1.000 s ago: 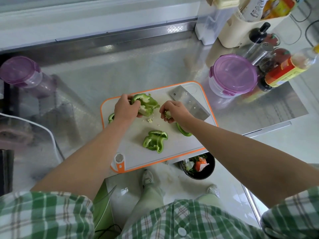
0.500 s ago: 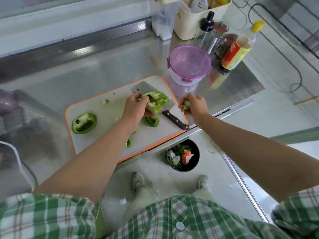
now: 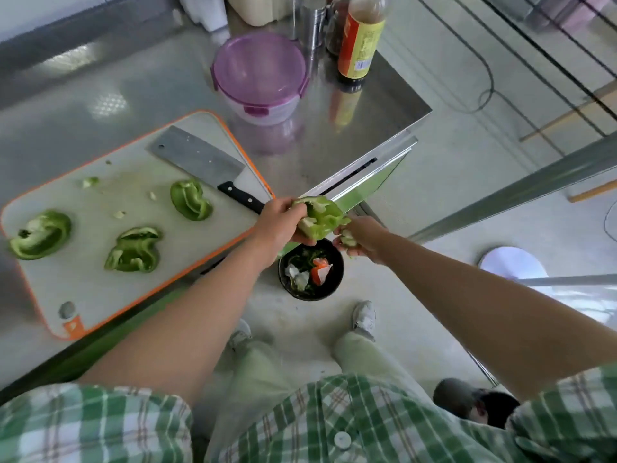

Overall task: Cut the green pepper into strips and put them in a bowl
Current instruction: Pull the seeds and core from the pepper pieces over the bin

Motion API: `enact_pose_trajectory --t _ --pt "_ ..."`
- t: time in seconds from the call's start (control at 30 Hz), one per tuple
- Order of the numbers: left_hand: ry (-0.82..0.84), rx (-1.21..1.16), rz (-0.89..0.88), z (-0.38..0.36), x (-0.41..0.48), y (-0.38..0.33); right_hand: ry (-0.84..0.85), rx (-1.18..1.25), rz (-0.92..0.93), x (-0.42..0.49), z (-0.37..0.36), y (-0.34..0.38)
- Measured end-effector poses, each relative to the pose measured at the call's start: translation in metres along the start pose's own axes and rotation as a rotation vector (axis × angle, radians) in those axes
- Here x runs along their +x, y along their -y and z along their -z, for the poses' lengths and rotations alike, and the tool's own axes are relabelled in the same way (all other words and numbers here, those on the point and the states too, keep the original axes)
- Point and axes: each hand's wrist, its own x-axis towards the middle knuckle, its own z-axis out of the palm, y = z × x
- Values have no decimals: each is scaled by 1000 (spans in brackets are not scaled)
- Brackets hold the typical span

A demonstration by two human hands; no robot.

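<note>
My left hand [image 3: 278,225] grips a green pepper piece [image 3: 322,215] off the counter's front edge, above a black scrap bin [image 3: 338,280] on the floor. My right hand [image 3: 362,240] holds a pale clump of pepper core [image 3: 348,238] just right of that piece. Three more pepper pieces lie on the orange-rimmed cutting board [image 3: 83,289]: one at the left [image 3: 41,233], one in the middle [image 3: 135,250], one near the knife [image 3: 190,200]. The cleaver [image 3: 200,160] lies flat at the board's far right, black handle toward me.
A purple-lidded clear container [image 3: 260,76] stands behind the board on the steel counter [image 3: 100,78]. A sauce bottle [image 3: 360,38] and metal shakers stand at the back right. The scrap bin holds vegetable waste. My shoes [image 3: 364,320] are beside it on the floor.
Both hands moved right, off the board and past the counter edge, carrying the pepper piece and the core over the scrap bin. The view swung right with them.
</note>
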Motion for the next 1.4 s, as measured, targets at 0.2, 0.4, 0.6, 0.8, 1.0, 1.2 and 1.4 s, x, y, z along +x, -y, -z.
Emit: enact_pose_trajectory --t 0.2,0.4,0.6,0.8,1.0,1.2,1.4 --pt "-61 85 126 -9 -2 44 -4 98 -78 10 -3 -25" --pt "-80 121 199 -6 -3 61 -33 -28 -57 22 -5 -36" --pt "-106 161 254 -5 0 69 -99 -94 10 29 -2 -52" --pt "24 185 257 -9 2 73 227 -7 172 16 -3 -46" --pt "91 176 251 -15 5 75 125 -228 304 15 -8 -48" --pt "136 149 253 -16 1 73 37 -481 418 12 -12 -47" --pt "99 156 223 -13 0 75 -142 -605 541 14 -25 -46"
